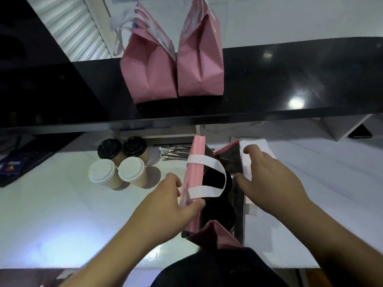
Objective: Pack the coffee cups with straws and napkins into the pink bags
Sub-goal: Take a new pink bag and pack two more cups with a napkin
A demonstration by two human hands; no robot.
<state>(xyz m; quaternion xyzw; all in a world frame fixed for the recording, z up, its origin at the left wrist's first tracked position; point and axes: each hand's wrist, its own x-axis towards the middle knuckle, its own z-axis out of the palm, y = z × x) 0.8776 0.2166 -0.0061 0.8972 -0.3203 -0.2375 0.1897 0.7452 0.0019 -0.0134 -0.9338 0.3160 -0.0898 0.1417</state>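
1. The left hand (165,198) pinches the left wall of the open pink bag (194,172) near its rim, thumb on the inner side and fingers curled against the outside.
2. The right hand (269,179) lies on the bag's right rim with fingers spread and fairly straight, the fingertips resting on a white napkin (253,154) at that edge.
3. The open pink bag stands on the white tabletop (62,224) between the two hands; two black-lidded cups (217,212) show inside it, under a white handle loop (207,175).
4. Left of the bag stand four coffee cups (120,160), two with black lids, two with white.
5. Wrapped straws (176,152) lie just beyond the bag's left wall.
6. Two filled pink bags (174,65) stand on the black shelf (290,79) beyond the open bag.
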